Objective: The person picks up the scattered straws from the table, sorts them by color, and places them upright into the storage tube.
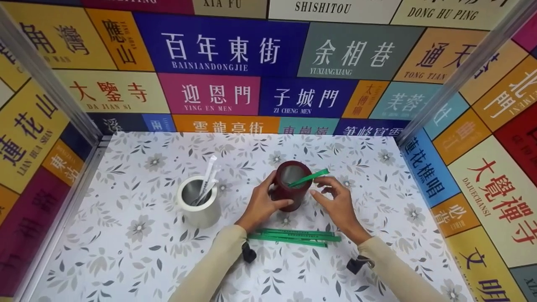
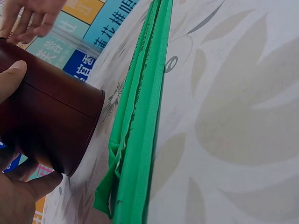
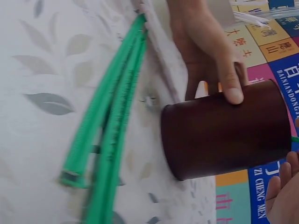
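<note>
My left hand grips a dark red-brown cylindrical cup from its left side, the thumb across its front and fingers around behind. One slim green wrapped stick leans inside, its end poking out past the right rim. Beside that rim my right hand hovers with loosely bent fingers and nothing between them. Several long green printed wrapped sticks lie on the table in front of the cup. In the left wrist view these green sticks show crimped wrapper ends, and the cup stands beyond them.
Left of the hands stands a white cup holding a few white wrapped sticks. A floral cloth covers the table. Colourful panels with printed characters rise at the back and sides, with clear upright corner strips.
</note>
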